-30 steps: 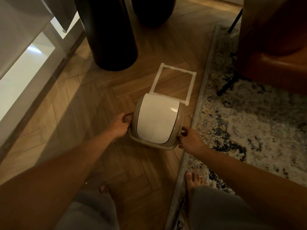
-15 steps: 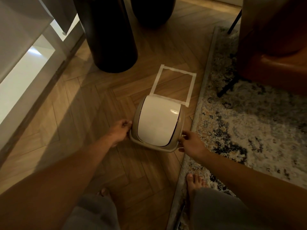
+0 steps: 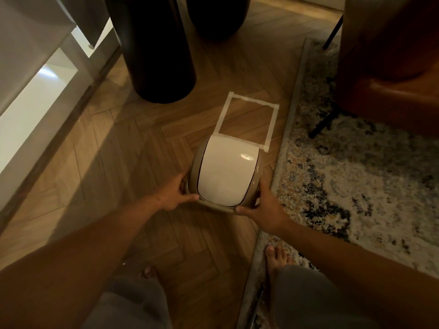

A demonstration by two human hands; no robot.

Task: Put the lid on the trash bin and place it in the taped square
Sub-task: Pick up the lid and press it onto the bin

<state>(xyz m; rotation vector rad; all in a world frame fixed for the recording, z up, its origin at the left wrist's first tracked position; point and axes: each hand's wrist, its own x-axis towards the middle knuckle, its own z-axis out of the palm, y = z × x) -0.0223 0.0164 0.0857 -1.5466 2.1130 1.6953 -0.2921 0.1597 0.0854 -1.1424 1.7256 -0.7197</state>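
A small beige trash bin [image 3: 259, 166] stands on the wooden floor with its white swing lid [image 3: 225, 173] seated on top. My left hand [image 3: 174, 193] grips the bin's left rim and my right hand [image 3: 266, 206] grips its near right rim. A square of pale tape [image 3: 273, 125] is marked on the floor just beyond the bin. The bin's far edge covers the square's near side. The bin's body under the lid is hidden.
A tall dark cylinder [image 3: 154, 48] stands beyond the square on the left, with a second dark round object [image 3: 217, 15] behind it. A patterned rug [image 3: 356, 174] lies to the right, under a brown armchair [image 3: 389, 55]. White furniture [image 3: 31, 96] runs along the left. My bare feet are below.
Both hands have closed tighter around the bin's rim, thumbs now over the near edge. The bin has stayed just in front of the taped square.
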